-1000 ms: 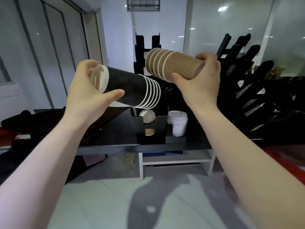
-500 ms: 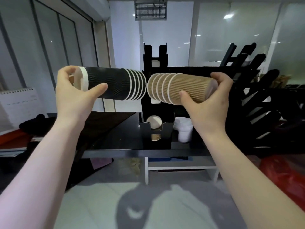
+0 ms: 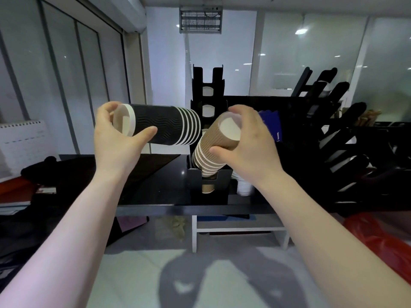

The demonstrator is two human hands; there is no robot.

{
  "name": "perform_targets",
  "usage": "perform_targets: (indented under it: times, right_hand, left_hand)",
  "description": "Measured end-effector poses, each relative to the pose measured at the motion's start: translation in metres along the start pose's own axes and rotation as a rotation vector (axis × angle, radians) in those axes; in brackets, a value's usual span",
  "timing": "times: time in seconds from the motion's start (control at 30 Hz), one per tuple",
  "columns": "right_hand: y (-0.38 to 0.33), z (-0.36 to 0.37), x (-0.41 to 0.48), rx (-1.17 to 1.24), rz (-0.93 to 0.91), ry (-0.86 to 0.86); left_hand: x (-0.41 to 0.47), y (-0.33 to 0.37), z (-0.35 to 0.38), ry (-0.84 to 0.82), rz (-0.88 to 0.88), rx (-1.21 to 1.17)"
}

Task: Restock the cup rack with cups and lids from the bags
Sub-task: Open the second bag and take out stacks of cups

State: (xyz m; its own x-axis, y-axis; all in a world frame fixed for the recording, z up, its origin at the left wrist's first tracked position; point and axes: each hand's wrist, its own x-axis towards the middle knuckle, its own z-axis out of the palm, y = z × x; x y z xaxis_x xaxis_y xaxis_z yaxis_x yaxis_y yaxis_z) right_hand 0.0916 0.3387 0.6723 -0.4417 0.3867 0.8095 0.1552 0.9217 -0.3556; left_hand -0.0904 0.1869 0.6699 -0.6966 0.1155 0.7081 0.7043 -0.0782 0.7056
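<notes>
Now, left fingers [image 3: 146,131] clasp black cups [image 3: 160,127], right fingers [image 3: 245,112] brown cups [image 3: 211,144] (blue bag [image 3: 270,121] print blurred).

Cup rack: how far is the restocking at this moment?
Done: a brown cup already sits in the front slot of the cup rack. In hand: the right hand holds the brown ripple cup stack tilted, rims down, at that slot's top. Left: the black cup stack, held sideways in the left hand, is not yet racked.

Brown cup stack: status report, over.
Right hand grips brown cup stack, rims down at rack slot. Left hand holds black stack sideways. Brown cup sits below.
</notes>
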Motion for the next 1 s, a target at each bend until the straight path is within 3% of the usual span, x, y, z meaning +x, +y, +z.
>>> perform_targets:
  times: [0.27,0.67,0.8,0.9,1.0]
  right_hand:
    - [0.009,0.031,0.011,-0.175,-0.170,-0.269]
    - [0.032,0.052,0.002,-0.405,-0.131,-0.517]
    - [0.038,0.051,-0.004,-0.278,-0.084,-0.512]
    - [0.048,0.040,-0.005,-0.064,0.004,-0.359]
    - [0.059,0.026,-0.006,-0.028,0.055,-0.306]
  left_hand:
    - [0.003,-0.004,0.000,0.015,0.008,-0.008]
    - [0.008,0.002,0.004,0.015,0.063,-0.037]
    - [0.014,0.012,0.011,-0.012,0.113,-0.032]
    - [0.023,0.024,0.020,-0.042,0.165,0.002]
    - [0.034,0.035,0.029,-0.048,0.216,0.017]
